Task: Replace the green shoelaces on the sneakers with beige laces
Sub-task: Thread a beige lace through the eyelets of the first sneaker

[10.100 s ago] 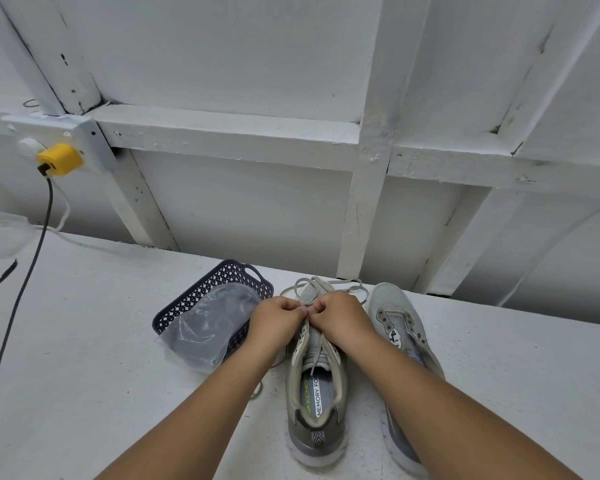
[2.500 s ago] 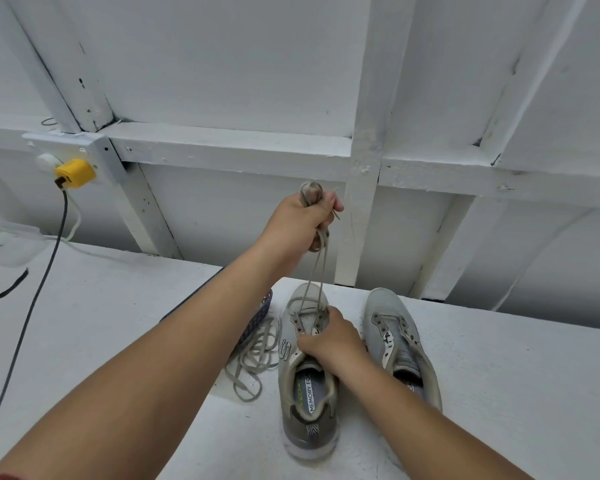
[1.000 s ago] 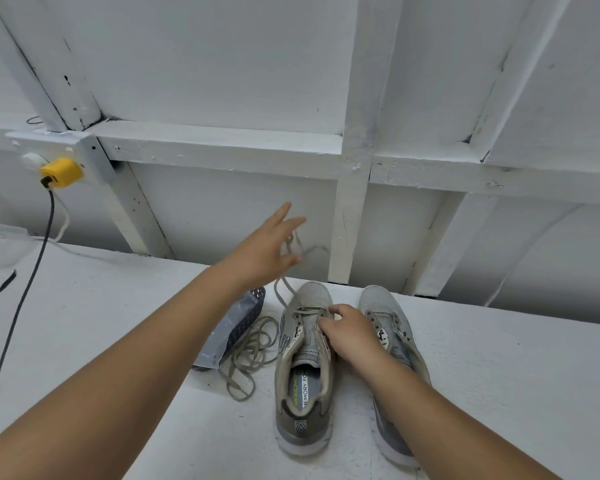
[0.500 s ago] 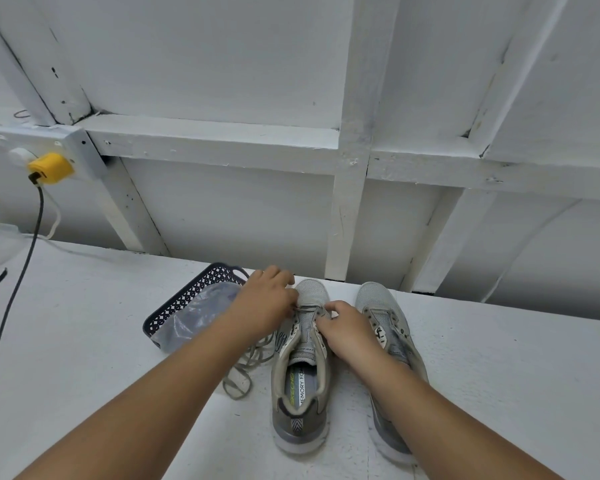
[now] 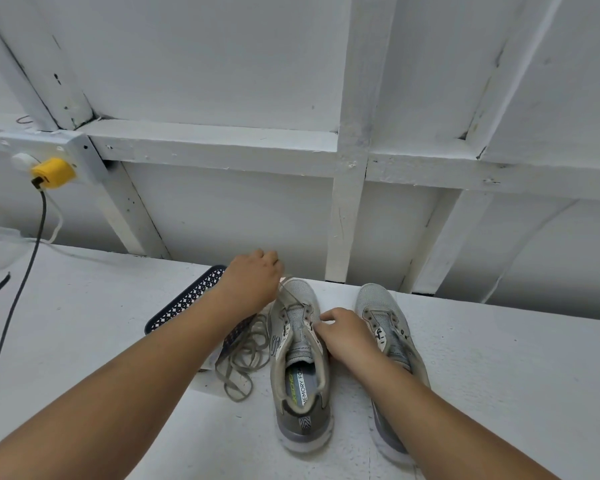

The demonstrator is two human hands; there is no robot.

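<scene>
Two grey sneakers stand side by side on the white table (image 5: 84,341), toes toward the white-painted timber wall (image 5: 222,209). The left sneaker (image 5: 300,368) shows its insole print and open collar; a lace strand (image 5: 293,299) runs from its upper eyelets up and left to the left hand (image 5: 253,282). That hand hovers just past the shoe's toe with its fingers curled downward — it seems to pinch the strand's end, though the fingertips themselves are turned away and hidden. The right hand (image 5: 347,336) rests on the eyelet edge of the same sneaker, fingers bent and close together, the fingertips pressing at the tongue (image 5: 297,327); whether they pinch lace there I cannot tell.

The right sneaker (image 5: 387,327) sits just beside it, its eyelets bare, partly covered by the right forearm. A loose pile of greyish-green lace (image 5: 245,355) lies on the table touching the left sneaker's outer side, spilling from the edge of a dark perforated plastic basket (image 5: 184,306) — the left forearm crosses over that basket.

At far left a yellow plug (image 5: 52,172) sits in a wall socket, with a dark cable (image 5: 32,265) hanging down across the table.
</scene>
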